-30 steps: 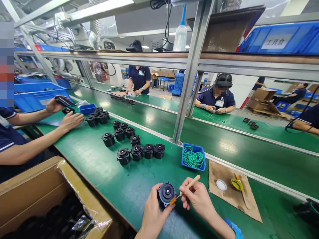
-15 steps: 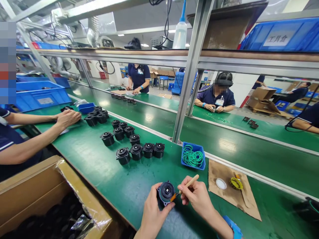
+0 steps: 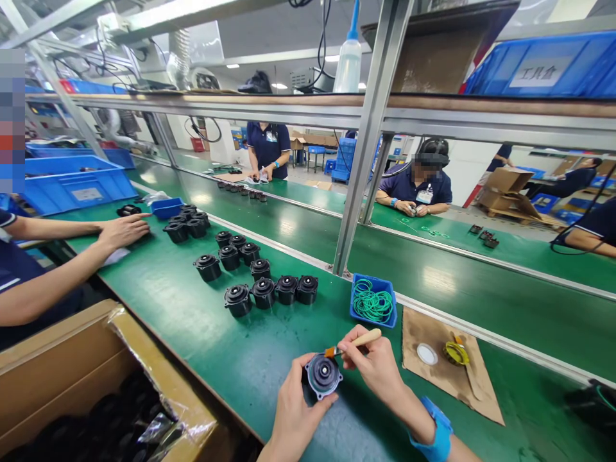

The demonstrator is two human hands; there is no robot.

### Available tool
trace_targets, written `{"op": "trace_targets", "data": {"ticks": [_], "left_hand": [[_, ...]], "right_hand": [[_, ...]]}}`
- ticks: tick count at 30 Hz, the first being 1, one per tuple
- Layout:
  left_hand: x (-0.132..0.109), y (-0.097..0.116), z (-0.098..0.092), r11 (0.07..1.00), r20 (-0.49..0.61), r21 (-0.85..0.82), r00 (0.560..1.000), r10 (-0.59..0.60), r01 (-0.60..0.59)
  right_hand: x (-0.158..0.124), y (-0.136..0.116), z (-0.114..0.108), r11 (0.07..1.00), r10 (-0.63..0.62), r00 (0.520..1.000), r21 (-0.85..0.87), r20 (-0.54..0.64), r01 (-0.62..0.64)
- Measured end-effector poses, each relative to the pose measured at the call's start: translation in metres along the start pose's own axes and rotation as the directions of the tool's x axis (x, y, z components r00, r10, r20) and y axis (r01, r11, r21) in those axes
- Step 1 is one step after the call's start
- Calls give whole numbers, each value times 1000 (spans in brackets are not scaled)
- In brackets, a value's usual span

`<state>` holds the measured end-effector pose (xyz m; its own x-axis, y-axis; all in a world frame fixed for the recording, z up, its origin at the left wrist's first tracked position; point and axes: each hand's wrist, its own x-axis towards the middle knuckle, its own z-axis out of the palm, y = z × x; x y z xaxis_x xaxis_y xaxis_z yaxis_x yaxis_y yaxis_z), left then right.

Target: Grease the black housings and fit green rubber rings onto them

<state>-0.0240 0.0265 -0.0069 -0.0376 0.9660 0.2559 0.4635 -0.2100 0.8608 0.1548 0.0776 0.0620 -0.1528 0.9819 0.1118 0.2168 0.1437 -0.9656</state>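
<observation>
My left hand (image 3: 299, 401) is closed around a round black housing (image 3: 323, 377) with small lugs on its rim, its stepped top facing up. In my right hand (image 3: 378, 366) is a small brush (image 3: 363, 339) with a pale wooden handle and orange bristles. The bristle tip touches the far edge of the housing's rim. Similar black housings (image 3: 264, 292) stand in loose rows on the green bench, left of and beyond my hands. A blue bin (image 3: 355, 316) of green rubber rings (image 3: 373, 304) sits beyond my right hand.
Right of my hands, a cardboard sheet (image 3: 450, 388) bears a yellow-rimmed pot (image 3: 455, 353) and a white disc (image 3: 427, 354). At lower left stands an open carton (image 3: 52, 340) of black parts. A co-worker's hand (image 3: 125, 230) rests on the bench at left. A metal post (image 3: 359, 192) rises behind the bin.
The brush has moved from the near right side of the housing's rim to its far edge, my right hand rising with it. The co-worker's hands at left have shifted slightly.
</observation>
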Motion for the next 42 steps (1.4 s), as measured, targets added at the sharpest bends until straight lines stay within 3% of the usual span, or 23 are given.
{"op": "trace_targets", "data": {"ticks": [3,8,18,20,24,27,29,35,42], "left_hand": [[-3,-6,3,981,-103,81,977,185,-177],[-5,-7,7,881,-208,231,864,459,-413],[-5,-2,3,789,-187,362,791,582,-496],[-5,-3,3,790,-183,365,794,580,-493],[-5,-4,2,786,-181,360,788,588,-503],[-3,-5,2,781,-166,342,784,598,-523],[-3,-5,2,787,-167,338,790,590,-516],[-5,-3,3,793,-173,350,798,577,-498],[-3,-4,4,820,-189,322,817,545,-473]], "right_hand": [[-5,-4,-4,999,14,997,44,-72,-11],[-16,-11,-10,991,-106,984,-98,-142,92],[-27,-11,3,922,-308,948,-267,-74,279],[-31,-13,5,867,-406,913,-333,-35,372],[-40,-19,9,682,-629,770,-398,108,613],[-43,-21,9,619,-683,707,-369,182,693],[-41,-20,8,630,-679,716,-371,162,682],[-25,-8,-2,780,-490,872,-443,5,441],[-18,0,-5,794,-424,903,-510,-74,331]]}}
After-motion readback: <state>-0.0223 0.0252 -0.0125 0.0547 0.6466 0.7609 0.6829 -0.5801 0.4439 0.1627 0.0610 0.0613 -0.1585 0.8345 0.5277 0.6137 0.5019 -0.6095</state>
